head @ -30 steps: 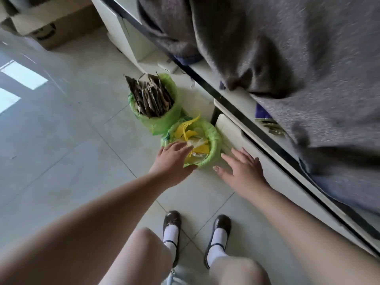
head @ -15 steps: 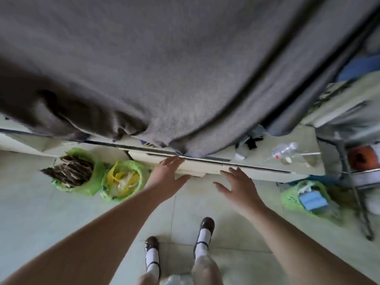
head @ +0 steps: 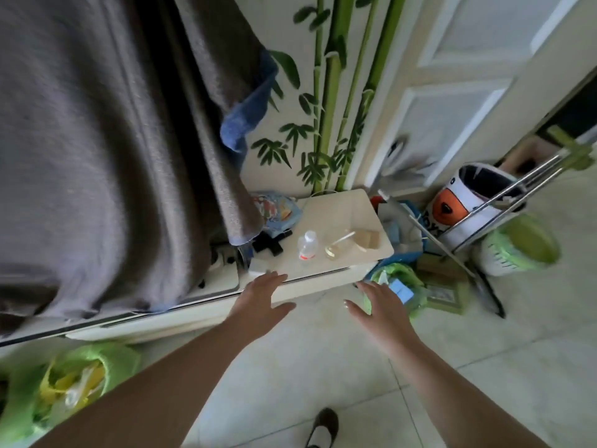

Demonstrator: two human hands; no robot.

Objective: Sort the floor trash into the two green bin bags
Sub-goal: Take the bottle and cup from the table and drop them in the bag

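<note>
One green bin bag (head: 113, 360) sits at the lower left on the floor, holding yellow and white wrappers (head: 72, 383). The other sorting bag is out of view. My left hand (head: 260, 300) is open, fingers spread, in front of the edge of a low cream cabinet (head: 323, 281). My right hand (head: 381, 307) is open too, palm down, hovering just left of another green-lined bin (head: 410, 279) with a blue item (head: 400, 290) in it. Neither hand holds anything.
A grey blanket (head: 97, 156) hangs over the bed at left. On the cabinet top stand a small bottle (head: 307, 244), a glass dish (head: 334, 250) and a brown block (head: 366, 237). A printed tub (head: 465, 205), metal rods (head: 504, 202) and a green-lidded basket (head: 517, 247) crowd the right corner.
My view has swung right, away from the two bags toward the bedside cabinet and corner clutter. Both hands stayed open and moved right with it; the cardboard-filled bag left the view.
</note>
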